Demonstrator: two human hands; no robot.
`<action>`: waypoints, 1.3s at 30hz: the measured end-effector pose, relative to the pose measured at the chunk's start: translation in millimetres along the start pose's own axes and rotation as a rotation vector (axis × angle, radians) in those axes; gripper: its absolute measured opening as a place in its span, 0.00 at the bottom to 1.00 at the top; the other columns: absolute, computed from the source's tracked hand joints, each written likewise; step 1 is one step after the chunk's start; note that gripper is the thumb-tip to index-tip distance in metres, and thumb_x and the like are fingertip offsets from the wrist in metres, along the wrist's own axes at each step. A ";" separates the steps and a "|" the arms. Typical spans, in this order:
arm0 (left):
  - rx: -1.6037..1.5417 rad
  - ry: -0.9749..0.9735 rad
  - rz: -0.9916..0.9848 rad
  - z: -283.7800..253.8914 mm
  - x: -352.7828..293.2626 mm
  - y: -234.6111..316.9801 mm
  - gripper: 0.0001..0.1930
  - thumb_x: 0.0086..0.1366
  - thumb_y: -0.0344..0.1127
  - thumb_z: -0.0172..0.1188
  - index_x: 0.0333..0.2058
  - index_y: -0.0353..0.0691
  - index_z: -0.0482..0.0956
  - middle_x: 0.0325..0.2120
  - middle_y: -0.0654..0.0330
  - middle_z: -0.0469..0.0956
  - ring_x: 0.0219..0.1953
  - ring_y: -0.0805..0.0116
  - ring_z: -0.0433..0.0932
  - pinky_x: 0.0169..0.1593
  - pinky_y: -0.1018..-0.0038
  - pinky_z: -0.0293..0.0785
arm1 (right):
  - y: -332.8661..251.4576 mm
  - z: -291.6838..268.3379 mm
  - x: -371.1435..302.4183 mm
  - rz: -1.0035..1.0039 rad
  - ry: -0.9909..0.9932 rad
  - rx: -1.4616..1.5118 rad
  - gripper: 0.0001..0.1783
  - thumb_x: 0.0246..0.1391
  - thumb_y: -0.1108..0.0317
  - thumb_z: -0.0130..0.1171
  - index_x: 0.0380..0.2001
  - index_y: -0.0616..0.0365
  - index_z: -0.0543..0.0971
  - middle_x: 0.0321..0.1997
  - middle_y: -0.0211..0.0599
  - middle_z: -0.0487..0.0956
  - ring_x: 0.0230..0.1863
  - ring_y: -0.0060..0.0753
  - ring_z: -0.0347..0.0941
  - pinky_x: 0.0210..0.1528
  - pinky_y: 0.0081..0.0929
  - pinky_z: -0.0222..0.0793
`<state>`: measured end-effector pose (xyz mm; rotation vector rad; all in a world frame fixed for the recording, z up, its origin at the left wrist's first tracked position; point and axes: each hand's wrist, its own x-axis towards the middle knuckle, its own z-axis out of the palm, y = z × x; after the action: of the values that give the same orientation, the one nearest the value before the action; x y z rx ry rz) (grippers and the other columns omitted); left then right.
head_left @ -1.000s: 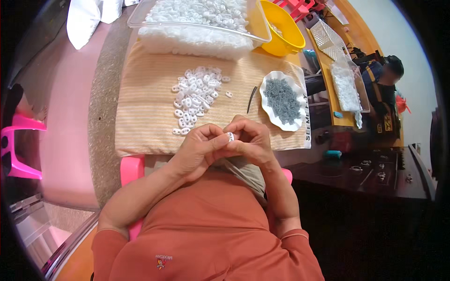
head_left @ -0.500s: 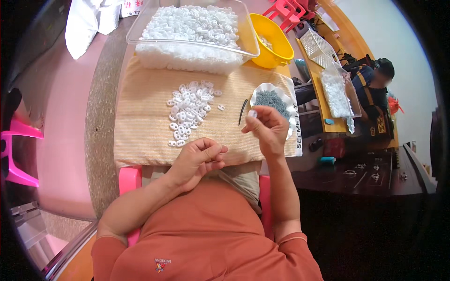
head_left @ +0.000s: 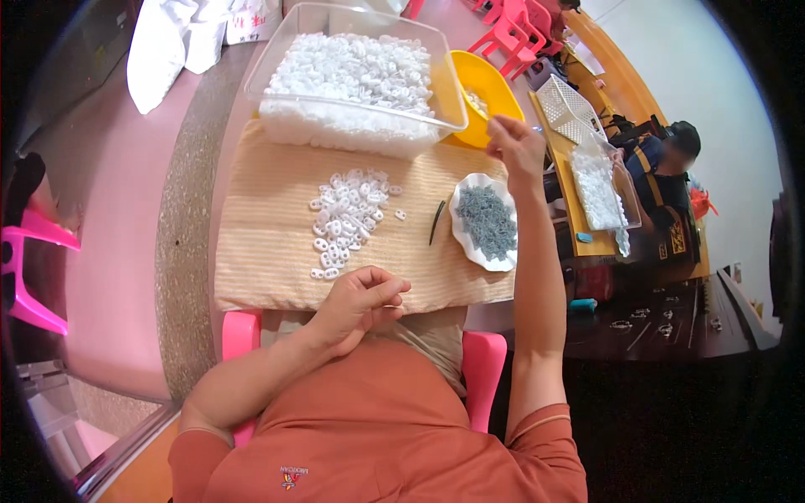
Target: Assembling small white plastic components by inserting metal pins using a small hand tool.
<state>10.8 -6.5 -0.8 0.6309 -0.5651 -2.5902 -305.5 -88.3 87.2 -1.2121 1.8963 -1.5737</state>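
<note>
Two bare hands are showing in the head view. The left hand is resting low, near the person's tummy, at the near edge of the striped tan cloth mat. Its fingers are curled in loosely toward the palm, and I cannot tell if it is holding anything. The right hand is reaching far up and out, right at the rim of the round yellow plastic bowl. Its fingertips are pressed together, as if pinching something tiny, but the thing is too small to see.

A little pile of small white plastic ring pieces is lying on the mat, just above the left hand and well apart from the right hand. A white wavy-edged dish is sitting on the right side of the mat, and it is holding a heap of tiny grey bits. A thin dark green stick is lying between the pile and the dish. A big clear plastic tub full of white pieces is standing at the far end of the mat, touching the yellow bowl. A pink plastic stool is peeking out under the person. Another person in dark clothes is sitting far off on the right.
</note>
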 end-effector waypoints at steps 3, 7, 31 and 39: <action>-0.007 -0.007 -0.005 -0.6 -1.9 1.5 0.04 0.64 0.32 0.58 0.35 0.39 0.74 0.36 0.60 0.78 0.32 0.77 0.77 0.38 0.77 0.79 | 9.4 23.0 -56.4 -0.009 -0.374 0.073 0.15 0.51 0.68 0.65 0.40 0.66 0.80 0.30 0.32 0.79 0.27 0.19 0.73 0.29 0.17 0.70; 0.031 -0.037 -0.014 -1.3 -1.7 2.9 0.04 0.65 0.32 0.58 0.35 0.39 0.74 0.37 0.61 0.78 0.32 0.77 0.77 0.38 0.77 0.80 | -2.8 51.6 -110.2 -0.078 -0.551 -0.378 0.12 0.49 0.71 0.65 0.38 0.63 0.80 0.29 0.32 0.80 0.29 0.22 0.75 0.31 0.22 0.69; -0.019 0.108 0.180 2.6 1.1 -4.0 0.12 0.66 0.33 0.56 0.46 0.37 0.71 0.32 0.64 0.76 0.30 0.78 0.76 0.35 0.79 0.77 | -0.7 64.1 -192.7 -0.523 -0.437 -0.340 0.08 0.46 0.80 0.62 0.32 0.63 0.77 0.30 0.42 0.78 0.28 0.39 0.77 0.28 0.27 0.72; 0.077 0.125 0.185 -3.7 2.6 -10.8 0.07 0.67 0.33 0.55 0.41 0.39 0.74 0.32 0.64 0.77 0.32 0.76 0.77 0.37 0.77 0.79 | -5.6 47.5 -202.8 0.016 -0.594 -0.016 0.06 0.56 0.76 0.58 0.37 0.66 0.77 0.31 0.35 0.78 0.32 0.22 0.76 0.33 0.19 0.71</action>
<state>7.3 0.2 -9.8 0.7242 -0.6530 -2.3480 -156.5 47.3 33.9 -1.4619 1.5211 -1.0277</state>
